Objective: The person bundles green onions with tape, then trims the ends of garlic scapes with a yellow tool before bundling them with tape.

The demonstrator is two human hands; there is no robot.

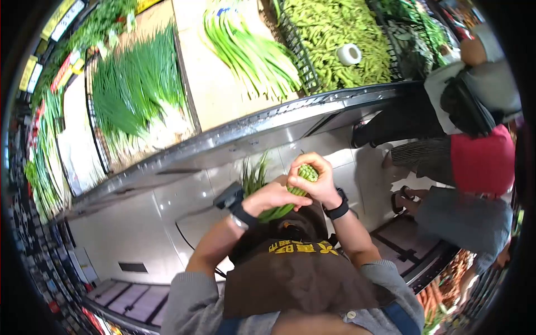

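Observation:
A bundle of long green stalks (307, 174) is held in front of my brown apron, its cut ends pointing up and away from me. My right hand (314, 173) is wrapped round the cut-end part of the bundle. Lower on the same bundle, my left hand (276, 196) is closed round the stalks, touching my right hand. The green leafy tips (255, 172) stick out beyond my left wrist. Both wrists carry black bands, and a dark device sits at the left one.
A produce shelf ahead holds green onions (142, 84), pale-green stalks (251, 56) and green pods (335, 28) with a white tape roll (349, 54) on them. Several people stand at the right. Carrots (431, 298) lie at the lower right.

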